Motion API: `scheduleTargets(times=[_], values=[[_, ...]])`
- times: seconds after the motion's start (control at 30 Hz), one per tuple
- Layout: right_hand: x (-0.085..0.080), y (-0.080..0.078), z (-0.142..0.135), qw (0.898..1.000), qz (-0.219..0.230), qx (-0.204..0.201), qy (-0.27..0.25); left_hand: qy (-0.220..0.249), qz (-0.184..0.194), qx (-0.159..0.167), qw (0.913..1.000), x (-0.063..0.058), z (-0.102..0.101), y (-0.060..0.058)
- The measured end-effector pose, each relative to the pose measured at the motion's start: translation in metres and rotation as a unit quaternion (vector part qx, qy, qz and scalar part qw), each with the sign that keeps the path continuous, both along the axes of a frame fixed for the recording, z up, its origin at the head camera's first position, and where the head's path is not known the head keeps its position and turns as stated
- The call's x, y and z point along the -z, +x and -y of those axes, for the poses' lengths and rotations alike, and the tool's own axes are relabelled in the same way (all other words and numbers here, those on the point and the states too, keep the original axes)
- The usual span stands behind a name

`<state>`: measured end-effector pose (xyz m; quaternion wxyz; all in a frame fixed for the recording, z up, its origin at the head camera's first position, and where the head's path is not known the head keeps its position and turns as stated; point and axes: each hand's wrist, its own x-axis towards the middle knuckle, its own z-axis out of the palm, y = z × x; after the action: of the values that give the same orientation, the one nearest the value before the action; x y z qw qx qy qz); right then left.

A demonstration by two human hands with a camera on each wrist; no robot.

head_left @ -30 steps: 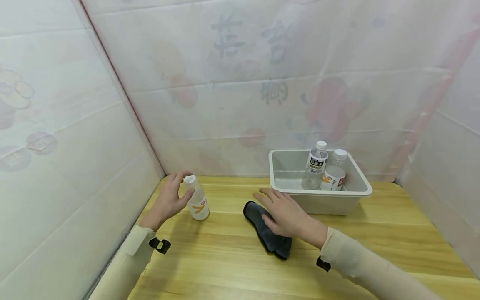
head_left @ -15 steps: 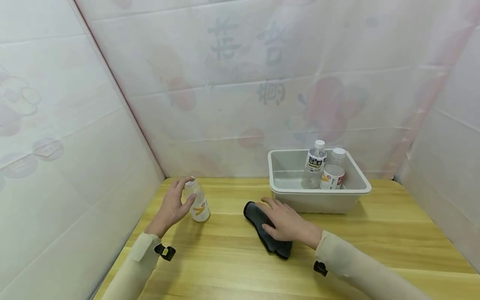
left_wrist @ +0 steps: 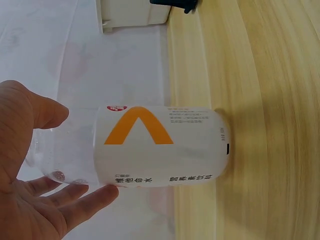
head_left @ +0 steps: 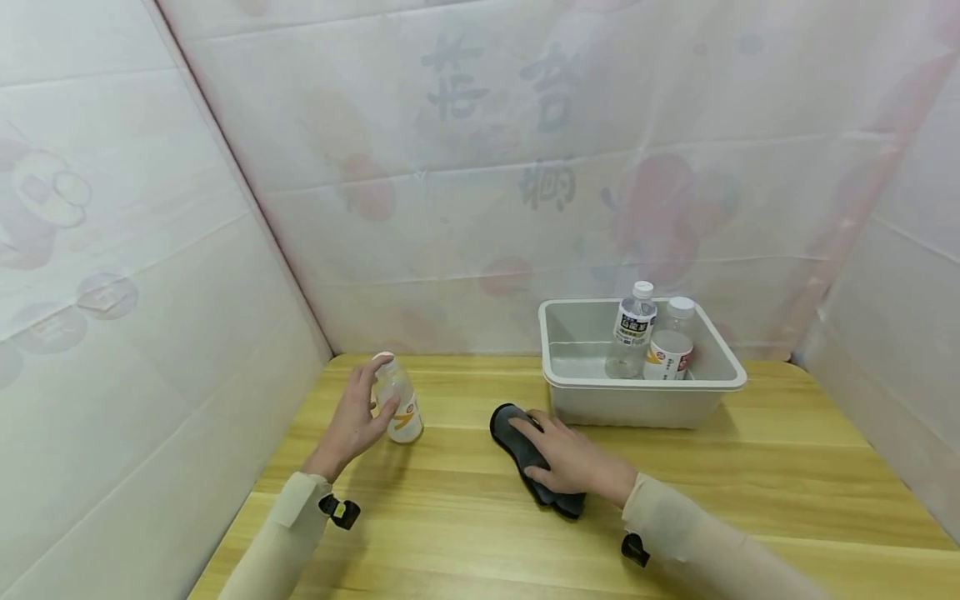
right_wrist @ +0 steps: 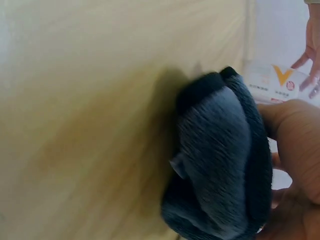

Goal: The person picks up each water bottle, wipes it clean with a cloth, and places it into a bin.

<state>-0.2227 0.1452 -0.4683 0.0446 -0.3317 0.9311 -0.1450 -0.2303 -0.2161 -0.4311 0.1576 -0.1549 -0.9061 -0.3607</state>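
Note:
On the left of the table, a clear plastic bottle (head_left: 406,419) with a white cap and a white label with an orange mark stands upright. My left hand (head_left: 354,429) grips it at the upper part, thumb on the near side and fingers passing behind, as the left wrist view also shows. A folded dark grey cloth (head_left: 525,454) with black edging lies mid-table. My right hand (head_left: 573,458) is down on it, its thumb and fingers bent at the cloth's sides. In the right wrist view the cloth (right_wrist: 215,155) partly hides those fingertips.
A light grey plastic tub (head_left: 637,406) stands at the back right, just behind my right hand. Inside are an oolong-type labelled bottle (head_left: 634,329) and a second white-labelled bottle (head_left: 667,362). Pale printed sheets (head_left: 450,250) wall the table's back and sides.
My right hand has lowered from above the cloth onto it, and the cloth bunches slightly. My left hand has closed in around the bottle, which has shifted a little to the right.

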Motion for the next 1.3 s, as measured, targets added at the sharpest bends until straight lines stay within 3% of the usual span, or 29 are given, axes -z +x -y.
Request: scheduleTargets(times=[0.17,0.4,0.8,1.03,1.3], values=[[0.007,-0.001,0.001,1.000,-0.003,0.010,-0.017,-0.002,-0.006,0.000,1.0000,0.004,-0.001,-0.001],[0.012,-0.007,0.002,0.996,-0.072,-0.004,-0.057,-0.004,-0.008,-0.001,1.0000,0.001,-0.004,-0.001],[-0.015,-0.009,0.002,0.990,-0.082,0.048,-0.100,-0.019,-0.037,0.002,0.9991,0.005,-0.017,0.000],[-0.032,-0.010,0.005,0.985,-0.110,0.055,-0.123,-0.032,-0.048,0.010,0.9983,0.006,-0.029,0.002],[-0.039,-0.004,0.013,0.984,-0.103,0.060,-0.134,-0.021,-0.051,0.030,0.9981,0.006,-0.042,0.004]])
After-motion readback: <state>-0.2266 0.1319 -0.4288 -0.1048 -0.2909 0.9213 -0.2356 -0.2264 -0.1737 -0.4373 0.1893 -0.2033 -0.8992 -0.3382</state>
